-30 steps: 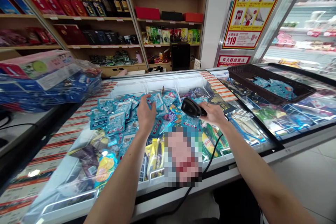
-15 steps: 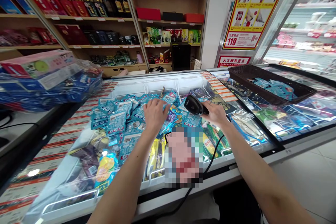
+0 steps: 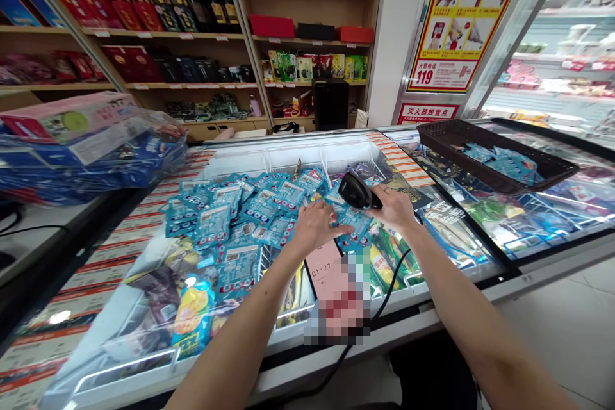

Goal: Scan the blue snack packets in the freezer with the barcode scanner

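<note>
My right hand [image 3: 394,208] is wrapped round the handle of a black barcode scanner [image 3: 356,192], its head pointing left over the packets. A black cable [image 3: 396,272] hangs below that hand. My left hand [image 3: 314,225] is just beyond the far end of a phone [image 3: 323,269], thumb and fingers apart, with nothing visible between them. The phone lies on the glass top and shows a timer; its near part is blurred out. Close to the left thumb is a small blue packet [image 3: 355,224]. More blue packets [image 3: 214,224] are heaped to the left.
The packets and phone rest on a glass-topped freezer [image 3: 283,359] with bagged goods inside. On the right stands a dark brown tray [image 3: 509,179] holding several blue packets. Plastic-wrapped boxes [image 3: 91,160] are stacked at left. Shelves [image 3: 307,83] line the back.
My left hand has moved right and slightly nearer, from over the packet heap to the phone's far end. My right hand and the scanner have barely moved.
</note>
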The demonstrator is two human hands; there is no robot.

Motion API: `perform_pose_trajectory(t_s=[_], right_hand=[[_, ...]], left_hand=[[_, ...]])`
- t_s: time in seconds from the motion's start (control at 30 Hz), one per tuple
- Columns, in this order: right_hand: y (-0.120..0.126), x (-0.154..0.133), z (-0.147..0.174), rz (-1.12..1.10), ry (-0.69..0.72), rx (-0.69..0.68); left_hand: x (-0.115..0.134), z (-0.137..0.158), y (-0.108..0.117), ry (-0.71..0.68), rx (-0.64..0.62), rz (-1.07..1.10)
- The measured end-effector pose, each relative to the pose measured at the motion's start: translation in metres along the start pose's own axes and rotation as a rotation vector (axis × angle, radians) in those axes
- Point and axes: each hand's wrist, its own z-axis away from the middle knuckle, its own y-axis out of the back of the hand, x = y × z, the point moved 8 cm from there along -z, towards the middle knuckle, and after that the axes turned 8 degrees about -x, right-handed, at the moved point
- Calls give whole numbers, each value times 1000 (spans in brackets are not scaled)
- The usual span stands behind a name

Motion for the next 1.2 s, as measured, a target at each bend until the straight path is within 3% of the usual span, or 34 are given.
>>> perform_pose_trajectory(t_s=[0.13,0.27,0.43,0.53,0.67,0.83,0.97,1.2], right_hand=[[1,0,0,-2,-7,11],[2,1,1,-13,-12,26],[4,8,1,-5,-65,84],[6,10,2,-8,-79,107],[5,5,1,-14,-40,85],[0,-4,0,-26,44,19],[-5,-8,0,-39,84,-25],[-6,-17,0,-41,151,-63]], left_hand=[[-7,-4,-1,5,-31,68],[-15,-6,4,29,-52,361],[-30,-6,15,55,24,794],[-46,-6,25,80,122,887],[-70,-2,45,108,326,868],[-95,11,66,178,528,630],[-99,15,68,235,529,473],[-83,12,65,211,456,439]])
